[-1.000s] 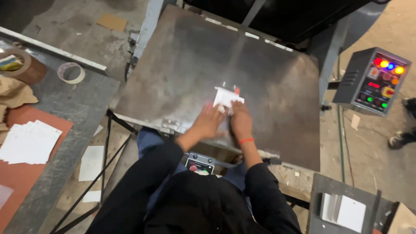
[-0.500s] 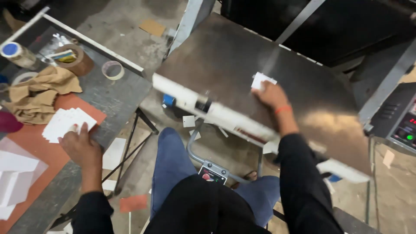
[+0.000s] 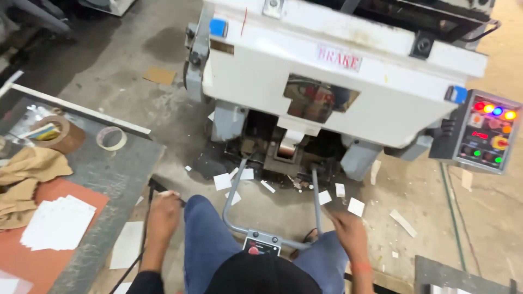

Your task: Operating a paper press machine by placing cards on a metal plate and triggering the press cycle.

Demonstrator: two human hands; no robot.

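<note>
My left hand hangs low beside the corner of the grey table, fingers curled, with a small pale bit showing at its fingertips. A stack of white cards lies on an orange mat to its left. My right hand is low over my right knee, fingers stretched out and blurred, with nothing seen in it. Ahead stands the white machine body, swung shut so its plate is hidden.
A control panel with coloured lights sits at the right. A bent metal bar and a pedal box lie between my knees. White scraps litter the floor. Tape rolls and a tan cloth lie on the table.
The machine's plate has swung shut, hiding the white piece. My right hand has come off the plate to my knee. My left hand has left the card stack.
</note>
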